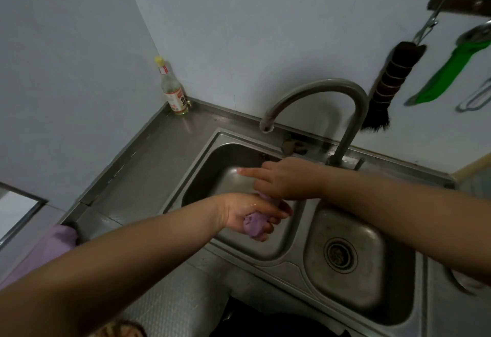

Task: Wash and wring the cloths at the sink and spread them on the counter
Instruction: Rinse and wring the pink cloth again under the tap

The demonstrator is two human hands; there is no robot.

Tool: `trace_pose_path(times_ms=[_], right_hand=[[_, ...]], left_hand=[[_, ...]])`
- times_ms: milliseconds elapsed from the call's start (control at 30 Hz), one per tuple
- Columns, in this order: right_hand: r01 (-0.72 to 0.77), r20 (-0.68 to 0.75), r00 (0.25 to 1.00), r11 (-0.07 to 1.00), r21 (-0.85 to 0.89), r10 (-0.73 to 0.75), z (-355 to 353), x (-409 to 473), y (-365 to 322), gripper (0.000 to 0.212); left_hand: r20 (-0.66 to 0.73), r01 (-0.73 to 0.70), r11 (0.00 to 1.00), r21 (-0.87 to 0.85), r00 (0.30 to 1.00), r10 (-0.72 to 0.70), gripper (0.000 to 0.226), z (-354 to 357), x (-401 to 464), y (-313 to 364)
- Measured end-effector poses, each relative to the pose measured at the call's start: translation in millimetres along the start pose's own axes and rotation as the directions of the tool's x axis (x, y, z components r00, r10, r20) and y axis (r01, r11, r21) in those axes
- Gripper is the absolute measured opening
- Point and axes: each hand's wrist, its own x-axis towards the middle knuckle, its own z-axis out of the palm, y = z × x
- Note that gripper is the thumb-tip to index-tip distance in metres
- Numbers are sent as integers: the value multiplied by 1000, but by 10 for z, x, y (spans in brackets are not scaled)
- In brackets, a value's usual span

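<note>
Purple cloth (254, 223) mostly hidden inside both fists; second purple cloth (45, 254) near left, part-covered by forearm. Bottle (173, 91) label unreadable; green utensil (451, 70) cut by right edge.

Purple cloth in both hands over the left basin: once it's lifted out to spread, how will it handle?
The purple cloth is bunched and twisted between the left hand and right hand, so it is probably floppy. The wet sheen on the left hand suggests it is damp, heavier than dry, likely to cling and drip.
</note>
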Motion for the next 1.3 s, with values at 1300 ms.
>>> trace_pose_path(times_ms=[1300], right_hand=[[-280,809,446,-798,534,384,-14,400,-435,36]], left_hand=[[481,206,-807,553,712,512,31,-396,-169,836]])
